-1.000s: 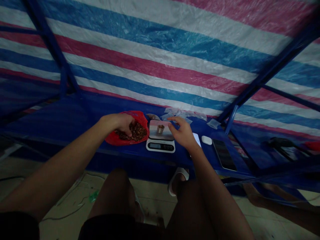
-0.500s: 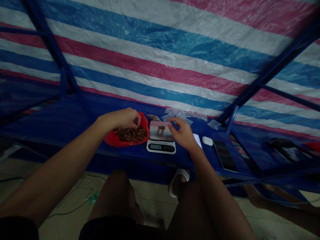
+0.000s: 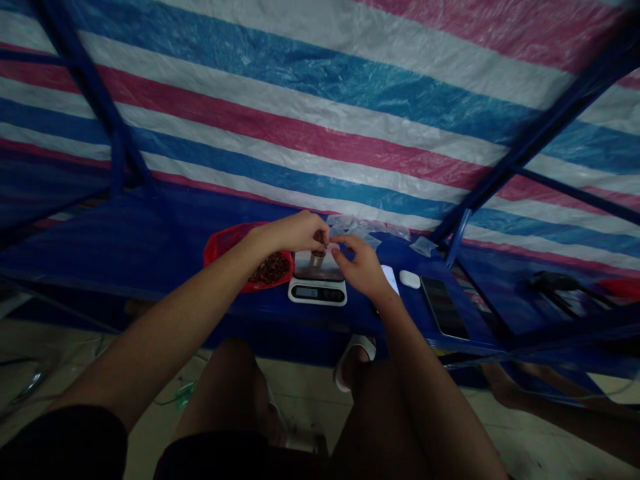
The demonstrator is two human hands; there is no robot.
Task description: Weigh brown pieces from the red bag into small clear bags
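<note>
My left hand (image 3: 305, 232) is over a small metal cup (image 3: 317, 260), its fingers pinched together; whatever they hold is too small to make out. The cup stands on the plate of a white kitchen scale (image 3: 295, 295) and has brown bits at its top. At the right of the plate is my right hand (image 3: 364, 265), thumb and forefinger apart, with nothing seen in it. Beneath my left forearm lies a red plastic bag (image 3: 214, 252), open at the top and holding small brown dried pieces (image 3: 273, 269).
Clear plastic bags (image 3: 367, 230) lie behind the scale, and a small one (image 3: 423, 246) farther right. A white-screened device (image 3: 390, 277), a white earbud case (image 3: 409, 279) and a dark phone (image 3: 444, 308) lie to the right. Blue metal bars (image 3: 463, 233) frame the bench.
My left hand has moved right, from above the red bag to over the cup on the scale. My right hand has stayed by the scale. The view has shifted slightly.
</note>
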